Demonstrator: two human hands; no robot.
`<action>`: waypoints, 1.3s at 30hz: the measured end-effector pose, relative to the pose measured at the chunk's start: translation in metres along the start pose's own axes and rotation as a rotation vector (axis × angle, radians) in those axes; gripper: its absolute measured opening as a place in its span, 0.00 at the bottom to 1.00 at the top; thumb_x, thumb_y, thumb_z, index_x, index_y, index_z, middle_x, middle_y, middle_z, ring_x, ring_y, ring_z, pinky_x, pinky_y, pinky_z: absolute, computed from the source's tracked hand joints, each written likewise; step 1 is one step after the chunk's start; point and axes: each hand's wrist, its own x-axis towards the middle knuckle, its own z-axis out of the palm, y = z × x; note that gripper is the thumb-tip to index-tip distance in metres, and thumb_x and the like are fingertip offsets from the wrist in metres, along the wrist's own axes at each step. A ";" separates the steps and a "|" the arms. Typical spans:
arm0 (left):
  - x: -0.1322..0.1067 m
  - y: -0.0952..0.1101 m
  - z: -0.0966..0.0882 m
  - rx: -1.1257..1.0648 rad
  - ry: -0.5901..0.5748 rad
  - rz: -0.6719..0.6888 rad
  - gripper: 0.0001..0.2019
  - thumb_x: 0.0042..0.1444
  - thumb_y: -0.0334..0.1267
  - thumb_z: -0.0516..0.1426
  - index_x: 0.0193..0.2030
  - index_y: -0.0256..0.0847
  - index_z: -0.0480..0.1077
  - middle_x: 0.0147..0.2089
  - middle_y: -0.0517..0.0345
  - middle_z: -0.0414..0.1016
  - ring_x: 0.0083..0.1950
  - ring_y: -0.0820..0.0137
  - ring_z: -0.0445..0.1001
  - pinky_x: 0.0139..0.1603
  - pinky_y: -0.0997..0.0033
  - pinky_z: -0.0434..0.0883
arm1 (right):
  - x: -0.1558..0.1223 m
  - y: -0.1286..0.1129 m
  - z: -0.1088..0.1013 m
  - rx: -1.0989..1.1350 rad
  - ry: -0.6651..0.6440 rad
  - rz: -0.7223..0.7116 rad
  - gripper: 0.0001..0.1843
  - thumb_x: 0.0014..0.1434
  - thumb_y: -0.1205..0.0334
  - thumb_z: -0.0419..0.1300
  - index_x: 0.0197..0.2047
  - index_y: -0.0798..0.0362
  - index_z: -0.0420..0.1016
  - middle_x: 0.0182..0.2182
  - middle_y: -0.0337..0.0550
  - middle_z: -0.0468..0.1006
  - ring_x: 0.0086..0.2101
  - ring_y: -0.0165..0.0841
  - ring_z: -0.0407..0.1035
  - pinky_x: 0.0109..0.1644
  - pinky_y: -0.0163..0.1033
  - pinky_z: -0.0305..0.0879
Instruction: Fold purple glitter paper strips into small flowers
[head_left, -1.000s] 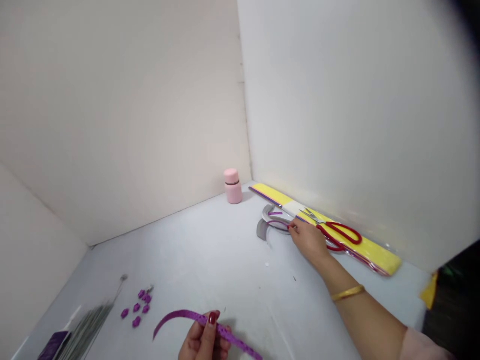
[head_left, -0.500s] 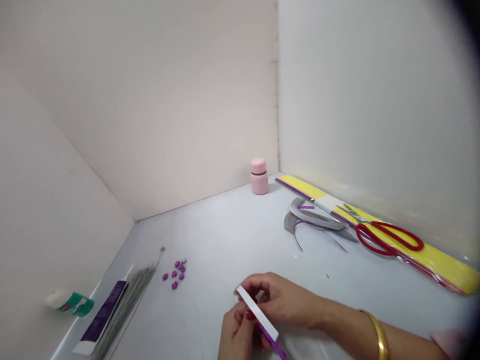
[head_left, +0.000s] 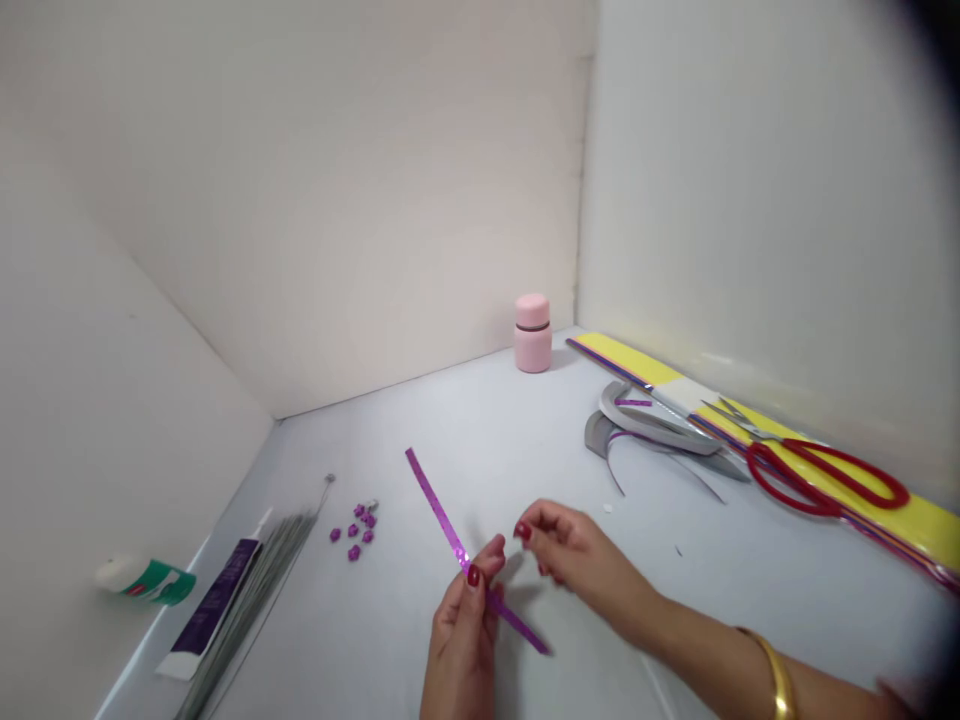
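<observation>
On the white tabletop, at six o'clock, the left hand pinches a narrow glittery purple strip between thumb and fingers, its free end slanting toward eleven o'clock. The right hand, loosely curled, grasps nothing, just beside it.

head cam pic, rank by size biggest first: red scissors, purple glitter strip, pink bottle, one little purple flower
1 and 2, too close to rank: red-handled scissors and purple glitter strip; they look about equally long, but the strip is nearer the camera
3. pink bottle
4. purple flower bead
</observation>
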 end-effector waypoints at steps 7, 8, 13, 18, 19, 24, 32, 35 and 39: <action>-0.003 -0.004 -0.002 0.194 0.000 0.128 0.19 0.50 0.50 0.58 0.40 0.35 0.76 0.46 0.42 0.77 0.50 0.55 0.72 0.52 0.59 0.65 | -0.018 0.005 0.015 -0.078 -0.397 0.079 0.16 0.56 0.54 0.55 0.24 0.55 0.61 0.18 0.33 0.64 0.18 0.23 0.54 0.21 0.29 0.50; -0.005 -0.004 -0.002 0.299 -0.021 0.216 0.19 0.53 0.48 0.56 0.42 0.35 0.75 0.44 0.42 0.78 0.47 0.56 0.73 0.49 0.59 0.67 | -0.017 0.005 0.013 -0.056 -0.348 0.087 0.16 0.56 0.52 0.55 0.25 0.54 0.60 0.17 0.32 0.64 0.17 0.23 0.54 0.20 0.29 0.50; -0.013 0.005 -0.003 1.145 -0.124 1.067 0.18 0.57 0.26 0.48 0.51 0.40 0.68 0.52 0.42 0.72 0.55 0.59 0.67 0.54 0.53 0.62 | -0.010 0.009 0.007 -0.020 -0.367 0.111 0.16 0.57 0.48 0.54 0.29 0.53 0.59 0.16 0.31 0.65 0.16 0.24 0.56 0.20 0.28 0.52; -0.014 0.030 -0.001 1.666 -0.271 1.056 0.13 0.58 0.26 0.51 0.48 0.41 0.69 0.40 0.54 0.80 0.49 0.60 0.73 0.61 0.43 0.48 | -0.010 0.017 0.004 -0.085 -0.587 0.199 0.21 0.53 0.42 0.55 0.27 0.52 0.60 0.11 0.28 0.59 0.12 0.23 0.51 0.17 0.29 0.48; -0.014 0.033 -0.002 1.735 -0.265 1.052 0.11 0.57 0.26 0.52 0.44 0.40 0.71 0.33 0.56 0.80 0.41 0.63 0.76 0.58 0.48 0.57 | -0.008 0.018 0.002 -0.110 -0.572 0.188 0.21 0.53 0.42 0.55 0.26 0.52 0.59 0.11 0.28 0.58 0.12 0.22 0.49 0.17 0.29 0.46; -0.012 0.029 -0.008 1.859 -0.125 1.127 0.14 0.52 0.21 0.51 0.42 0.33 0.73 0.21 0.54 0.75 0.21 0.63 0.73 0.20 0.67 0.66 | 0.003 0.012 -0.011 -0.585 -0.165 -0.269 0.12 0.60 0.54 0.51 0.30 0.52 0.67 0.24 0.41 0.71 0.25 0.33 0.65 0.29 0.36 0.60; -0.006 0.018 -0.019 1.976 0.067 1.241 0.14 0.54 0.21 0.50 0.39 0.35 0.74 0.19 0.57 0.74 0.21 0.66 0.74 0.24 0.69 0.63 | -0.011 -0.007 -0.007 -0.995 0.049 -0.978 0.13 0.58 0.63 0.56 0.46 0.55 0.69 0.35 0.49 0.71 0.36 0.37 0.65 0.37 0.40 0.64; -0.004 0.018 -0.021 1.977 0.067 1.251 0.15 0.57 0.24 0.48 0.40 0.37 0.74 0.20 0.57 0.75 0.21 0.68 0.73 0.24 0.71 0.62 | -0.010 -0.007 -0.006 -1.184 0.076 -1.049 0.11 0.60 0.70 0.51 0.42 0.54 0.73 0.28 0.44 0.71 0.30 0.34 0.63 0.33 0.39 0.61; -0.006 0.015 -0.019 1.932 0.147 1.279 0.14 0.59 0.27 0.48 0.41 0.39 0.75 0.18 0.58 0.74 0.20 0.70 0.71 0.27 0.72 0.60 | -0.008 0.000 -0.008 -1.304 0.038 -1.046 0.13 0.60 0.74 0.48 0.36 0.54 0.73 0.23 0.41 0.68 0.26 0.33 0.60 0.31 0.39 0.56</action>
